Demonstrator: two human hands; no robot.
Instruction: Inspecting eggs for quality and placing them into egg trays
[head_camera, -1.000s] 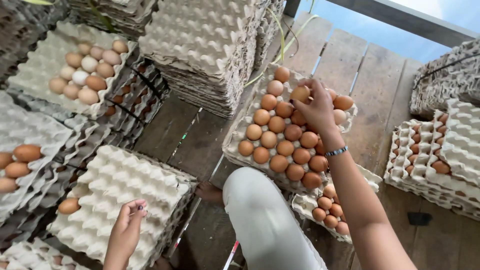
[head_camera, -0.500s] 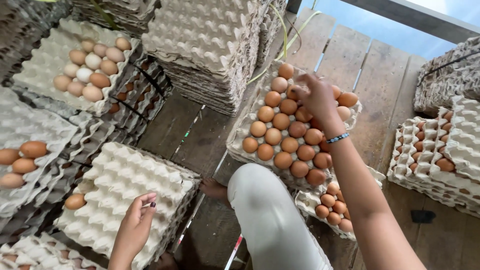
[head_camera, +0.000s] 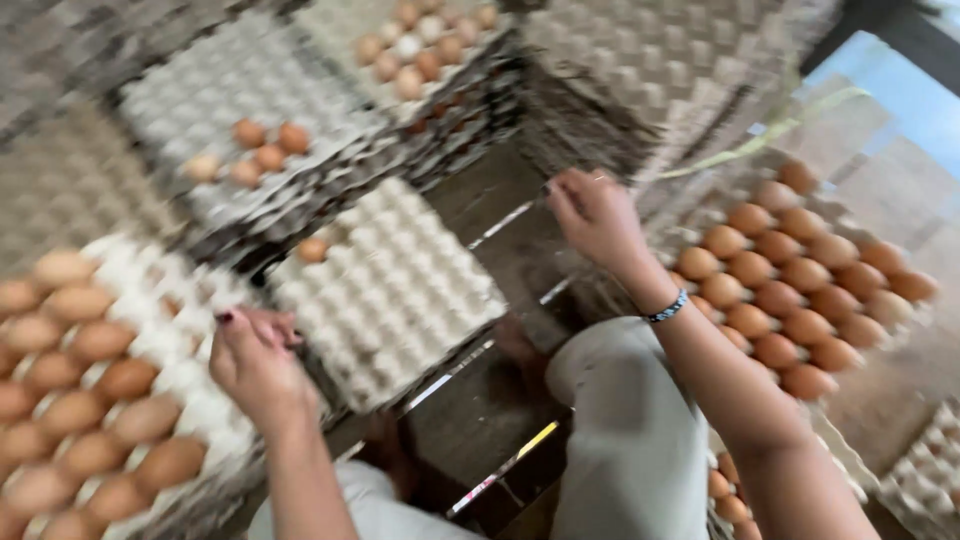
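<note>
The right hand (head_camera: 597, 215), fingers curled shut on something I cannot make out, hangs between the full brown-egg tray (head_camera: 800, 290) and the nearly empty grey pulp tray (head_camera: 390, 290); the left hand (head_camera: 255, 360), loosely curled, hovers beside it.

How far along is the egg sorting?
Done: the brown-egg tray on the right looks full. In hand: the right hand hangs mid-air, the left hand beside another egg tray; blur hides any egg. Left: the middle tray holds one egg.
</note>
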